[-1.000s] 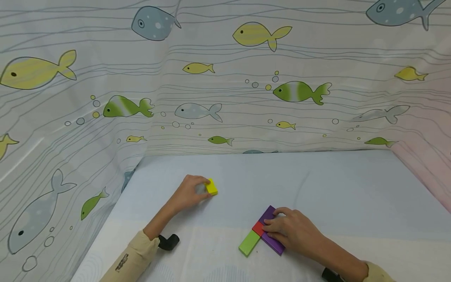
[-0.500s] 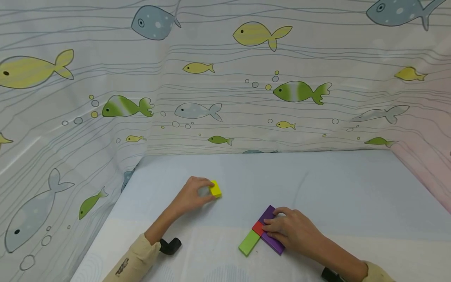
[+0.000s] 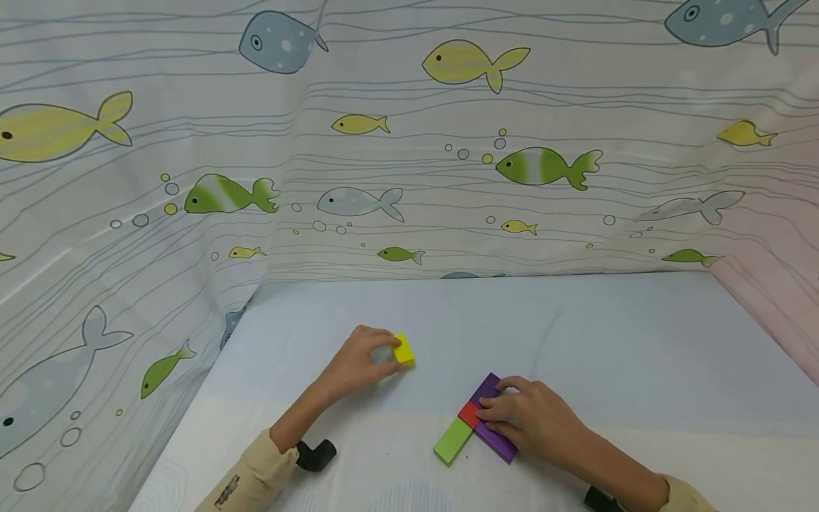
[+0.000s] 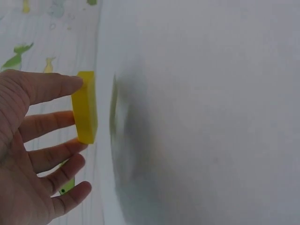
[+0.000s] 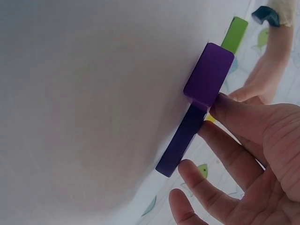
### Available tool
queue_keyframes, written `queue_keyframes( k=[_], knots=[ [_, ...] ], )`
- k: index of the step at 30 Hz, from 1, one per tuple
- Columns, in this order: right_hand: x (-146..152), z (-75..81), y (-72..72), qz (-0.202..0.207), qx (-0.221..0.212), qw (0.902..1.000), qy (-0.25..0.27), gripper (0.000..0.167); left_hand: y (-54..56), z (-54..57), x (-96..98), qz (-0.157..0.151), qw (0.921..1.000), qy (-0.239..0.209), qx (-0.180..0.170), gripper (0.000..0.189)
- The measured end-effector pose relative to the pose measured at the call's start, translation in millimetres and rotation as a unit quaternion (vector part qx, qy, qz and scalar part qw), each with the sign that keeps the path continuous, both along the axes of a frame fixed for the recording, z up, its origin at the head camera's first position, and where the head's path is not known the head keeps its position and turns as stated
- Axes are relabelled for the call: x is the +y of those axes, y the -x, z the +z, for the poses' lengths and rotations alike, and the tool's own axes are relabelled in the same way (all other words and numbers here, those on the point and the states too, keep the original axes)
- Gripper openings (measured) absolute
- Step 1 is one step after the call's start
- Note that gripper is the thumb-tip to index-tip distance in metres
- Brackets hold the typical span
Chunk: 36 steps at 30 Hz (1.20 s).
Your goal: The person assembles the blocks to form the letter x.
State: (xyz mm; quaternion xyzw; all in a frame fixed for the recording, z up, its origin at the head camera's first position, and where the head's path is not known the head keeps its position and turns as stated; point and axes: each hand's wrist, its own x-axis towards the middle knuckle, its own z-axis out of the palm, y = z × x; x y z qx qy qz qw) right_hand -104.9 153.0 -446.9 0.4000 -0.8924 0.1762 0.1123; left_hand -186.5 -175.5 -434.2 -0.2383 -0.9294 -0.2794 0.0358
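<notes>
My left hand (image 3: pixel 358 363) pinches a small yellow block (image 3: pixel 404 350) between thumb and fingers. The left wrist view shows this yellow block (image 4: pixel 85 108) held a little off the white surface. To the right, my right hand (image 3: pixel 544 423) rests its fingertips on a group of blocks lying together. A red block (image 3: pixel 469 414) sits in the middle. A far purple block (image 3: pixel 484 390), a near purple block (image 3: pixel 498 442) and a light green block (image 3: pixel 452 442) meet around it. In the right wrist view, the thumb and forefinger touch the tops of the purple blocks (image 5: pixel 209 72).
A white cloth covers the table (image 3: pixel 608 341). Behind it and at the left hangs a curtain (image 3: pixel 397 163) printed with fish; a pink part (image 3: pixel 777 284) lies at the right. Black wrist-worn pieces (image 3: pixel 316 455) stick out below both sleeves.
My left hand has carried the yellow block right and slightly nearer to me, closer to the block group. The right hand and the blocks beneath it have stayed in place.
</notes>
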Motion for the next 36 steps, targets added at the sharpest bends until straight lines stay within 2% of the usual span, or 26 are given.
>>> queue_keyframes(
  k=[9,16,28,36],
  knots=[
    [0,1.7,-0.2,0.0,-0.006,1.0,-0.002,0.024,-5.6,-1.9,8.9,-0.022,0.9997,0.006,0.009,0.037],
    [0,2.5,-0.7,0.0,-0.016,0.9999,-0.004,0.025,-9.9,-1.3,16.2,-0.035,0.9989,0.008,0.029,0.037],
    [-1,3.8,-1.0,-0.005,-0.028,0.9995,-0.011,0.025,-20.4,0.7,30.0,-0.03,0.9982,0.018,0.049,0.035],
    [0,2.8,-0.1,0.0,-0.013,0.9998,-0.016,0.025,-30.0,0.7,42.1,-0.033,0.9966,0.023,0.072,0.033]
  ],
)
